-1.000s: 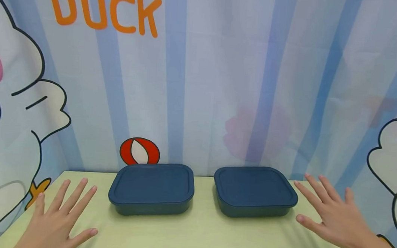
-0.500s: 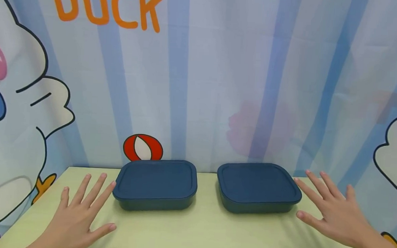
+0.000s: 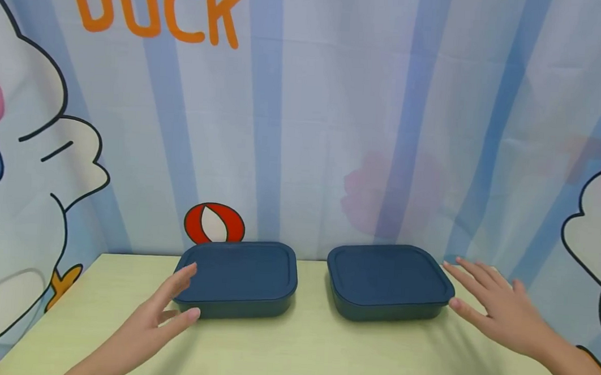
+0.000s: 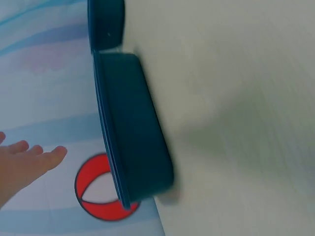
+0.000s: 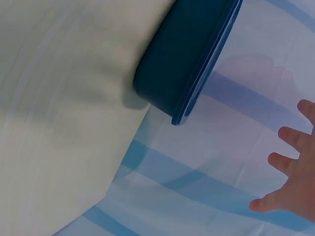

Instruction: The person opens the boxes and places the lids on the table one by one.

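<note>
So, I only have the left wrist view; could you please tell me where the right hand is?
Observer: In the head view, the right hand appears just off the right edge of the right-hand container.
Operator: Thank you; is it touching that container?
Observer: No, the right wrist view shows a gap between the two.
Operator: And how are its fingers held, please?
Observer: The fingers are spread apart.

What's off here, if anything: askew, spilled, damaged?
Nothing stands out. The left box and right box sit flat on the table, their lids look level and seated, and no spill or damage shows.
</note>
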The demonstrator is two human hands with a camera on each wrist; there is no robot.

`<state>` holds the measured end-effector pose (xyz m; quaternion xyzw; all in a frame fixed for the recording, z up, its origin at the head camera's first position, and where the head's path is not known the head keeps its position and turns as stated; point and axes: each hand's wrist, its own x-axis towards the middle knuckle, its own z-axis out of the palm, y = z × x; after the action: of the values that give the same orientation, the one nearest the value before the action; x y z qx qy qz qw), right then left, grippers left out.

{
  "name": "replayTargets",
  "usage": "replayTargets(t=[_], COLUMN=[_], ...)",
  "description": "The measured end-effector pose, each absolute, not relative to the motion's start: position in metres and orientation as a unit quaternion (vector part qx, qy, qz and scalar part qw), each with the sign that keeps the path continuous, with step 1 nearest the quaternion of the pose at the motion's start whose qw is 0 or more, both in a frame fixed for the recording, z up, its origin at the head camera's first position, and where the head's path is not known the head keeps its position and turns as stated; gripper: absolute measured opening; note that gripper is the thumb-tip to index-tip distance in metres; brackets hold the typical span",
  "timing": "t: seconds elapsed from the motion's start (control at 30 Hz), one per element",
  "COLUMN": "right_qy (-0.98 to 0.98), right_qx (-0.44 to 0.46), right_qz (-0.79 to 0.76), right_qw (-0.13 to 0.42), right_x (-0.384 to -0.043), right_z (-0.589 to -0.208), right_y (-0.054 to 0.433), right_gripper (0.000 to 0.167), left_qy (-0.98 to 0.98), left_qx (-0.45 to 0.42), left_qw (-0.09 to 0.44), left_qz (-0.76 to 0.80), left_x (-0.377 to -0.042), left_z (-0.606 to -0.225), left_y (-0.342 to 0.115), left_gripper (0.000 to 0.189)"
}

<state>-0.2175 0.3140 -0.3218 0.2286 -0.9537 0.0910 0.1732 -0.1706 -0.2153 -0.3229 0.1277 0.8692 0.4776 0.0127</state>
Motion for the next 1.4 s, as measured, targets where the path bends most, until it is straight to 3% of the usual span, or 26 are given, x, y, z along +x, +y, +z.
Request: replayTargets(t=[0.17,0.4,0.93,1.4], right_qy=[-0.952,-0.936,-0.934,-0.924], right_qx=[0.221,0.243,0.149,0.125], right_qz=[0.133,0.199,0.317,0.356], right_qw=[0.164,0.159,0.066,0.065], right_x=[-0.225,-0.241,-0.267,-0.276], right_z=[-0.321,-0.322,-0.331,-0.342], right_y=[0.316,0.316,0.328,0.327], right_gripper=[0.055,0.045,0.054,0.054], left_qy=[0.823,0.781,0.748,0.696], left_qx=[0.104,0.110,0.131,0.157], left_qw=[0.039,0.036,0.051,0.058], left_qz=[0.557,0.614,0.649,0.698], left_x=[-0.176,-0.189,-0.221,-0.244], left_z=[-0.312,-0.317,-0.344,-0.357], left_y=[-0.192,-0.163,-0.102,-0.071], left_gripper=[0.060,0.054,0.051,0.056])
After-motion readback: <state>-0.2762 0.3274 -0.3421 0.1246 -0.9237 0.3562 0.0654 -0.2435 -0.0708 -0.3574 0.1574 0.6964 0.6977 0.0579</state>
